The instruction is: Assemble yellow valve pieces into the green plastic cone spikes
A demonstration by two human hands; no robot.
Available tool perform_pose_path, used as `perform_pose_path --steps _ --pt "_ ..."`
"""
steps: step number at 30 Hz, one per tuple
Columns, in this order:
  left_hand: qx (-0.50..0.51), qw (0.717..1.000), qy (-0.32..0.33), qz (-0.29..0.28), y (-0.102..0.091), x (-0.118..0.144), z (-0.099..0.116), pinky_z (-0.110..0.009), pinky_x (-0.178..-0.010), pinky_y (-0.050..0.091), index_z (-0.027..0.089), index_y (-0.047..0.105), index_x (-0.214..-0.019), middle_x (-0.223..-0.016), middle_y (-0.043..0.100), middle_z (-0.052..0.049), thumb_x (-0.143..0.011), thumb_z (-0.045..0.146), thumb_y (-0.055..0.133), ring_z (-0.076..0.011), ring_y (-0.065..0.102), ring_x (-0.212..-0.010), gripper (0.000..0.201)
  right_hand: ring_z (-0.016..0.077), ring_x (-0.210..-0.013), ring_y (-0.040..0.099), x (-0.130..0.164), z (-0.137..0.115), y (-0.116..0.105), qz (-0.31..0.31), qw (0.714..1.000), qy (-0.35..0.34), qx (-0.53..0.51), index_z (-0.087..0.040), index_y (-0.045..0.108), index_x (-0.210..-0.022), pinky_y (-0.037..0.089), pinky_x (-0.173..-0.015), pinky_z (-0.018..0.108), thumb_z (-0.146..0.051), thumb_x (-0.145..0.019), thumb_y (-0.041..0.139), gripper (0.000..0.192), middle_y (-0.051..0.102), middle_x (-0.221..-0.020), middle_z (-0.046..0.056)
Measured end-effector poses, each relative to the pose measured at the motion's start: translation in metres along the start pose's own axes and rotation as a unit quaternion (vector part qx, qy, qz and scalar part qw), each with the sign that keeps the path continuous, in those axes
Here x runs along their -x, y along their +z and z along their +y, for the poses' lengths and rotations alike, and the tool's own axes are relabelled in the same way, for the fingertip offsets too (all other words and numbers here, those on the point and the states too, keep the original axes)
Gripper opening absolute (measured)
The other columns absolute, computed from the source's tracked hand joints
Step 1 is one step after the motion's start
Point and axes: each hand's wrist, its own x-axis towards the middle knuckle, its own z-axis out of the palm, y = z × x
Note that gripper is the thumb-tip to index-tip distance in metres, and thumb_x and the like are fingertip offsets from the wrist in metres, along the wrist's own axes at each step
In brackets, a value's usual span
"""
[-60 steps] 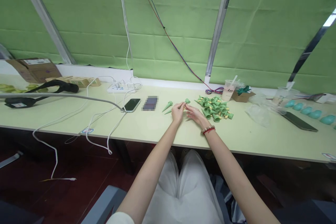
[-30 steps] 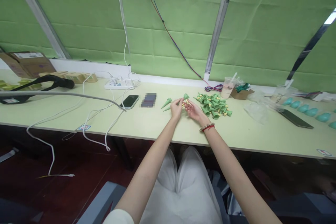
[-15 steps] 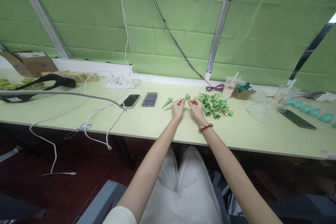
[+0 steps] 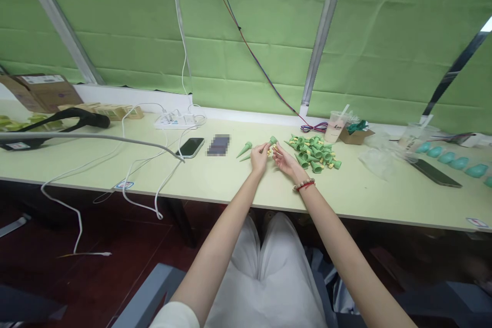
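My left hand (image 4: pixel 259 159) is closed, thumb and fingers pinched at a green cone-shaped piece (image 4: pixel 273 140). Only its wide end shows beyond the fingertips. Close beside it is my right hand (image 4: pixel 286 161), palm partly turned up, its thumb and fingertips at a small yellow piece (image 4: pixel 274 147). Other tiny yellow bits (image 4: pixel 269 153) show between the hands. To the right of my right hand lies a heap of green cone pieces (image 4: pixel 315 151) with yellow bits among them. Left of my left hand, a green cone (image 4: pixel 244 149) lies on the table, with a second slim one below it.
A phone (image 4: pixel 191 147), a blurred dark item (image 4: pixel 219 145) and a power strip (image 4: pixel 175 122) with loose white cables stand left. On the right are a drink cup (image 4: pixel 335 126), a small box (image 4: pixel 355 136), a plastic bag (image 4: pixel 378 160), a dark phone (image 4: pixel 436 173) and teal pieces (image 4: pixel 476 170).
My right hand has rolled palm-up and drawn slightly away from the left, its fingers loosening. The left hand stays nearly in place at the green cone.
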Motion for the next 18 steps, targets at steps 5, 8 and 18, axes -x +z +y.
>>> perform_pose_path --steps 5,8,18 --pt "-0.009 1.0 0.016 0.005 0.0 0.001 0.001 -0.03 -0.08 0.042 0.019 0.072 -0.077 -0.081 0.07 -0.005 -0.075 0.027 0.058 -0.0172 0.059 -0.081 0.016 0.0062 -0.055 0.057 -0.002 0.004 -0.001 0.002 0.992 -0.08 0.1 -0.018 0.06 -0.076 0.05 -0.052 0.016 -0.029 -0.072 0.066 0.014 0.063 -0.068 -0.001" --pt "-0.021 0.999 0.012 0.022 -0.001 0.002 0.002 -0.032 -0.084 0.04 0.021 0.072 -0.076 -0.081 0.07 -0.004 -0.073 0.028 0.06 -0.0188 0.057 -0.085 0.014 0.0078 -0.056 0.057 -0.002 0.009 -0.001 0.042 0.984 -0.116 0.126 -0.018 0.056 -0.071 0.049 -0.051 0.018 -0.027 -0.065 0.07 0.018 0.061 -0.065 -0.002" --pt "-0.022 0.999 -0.019 0.014 -0.001 0.003 0.006 -0.032 -0.082 0.041 0.02 0.072 -0.075 -0.08 0.07 -0.005 -0.072 0.029 0.061 -0.0188 0.059 -0.083 0.015 0.0117 -0.053 0.05 0.001 0.012 0.001 0.175 0.842 -0.343 0.378 -0.02 0.045 -0.06 0.04 -0.052 0.024 -0.03 -0.066 0.061 0.019 0.054 -0.057 -0.003"
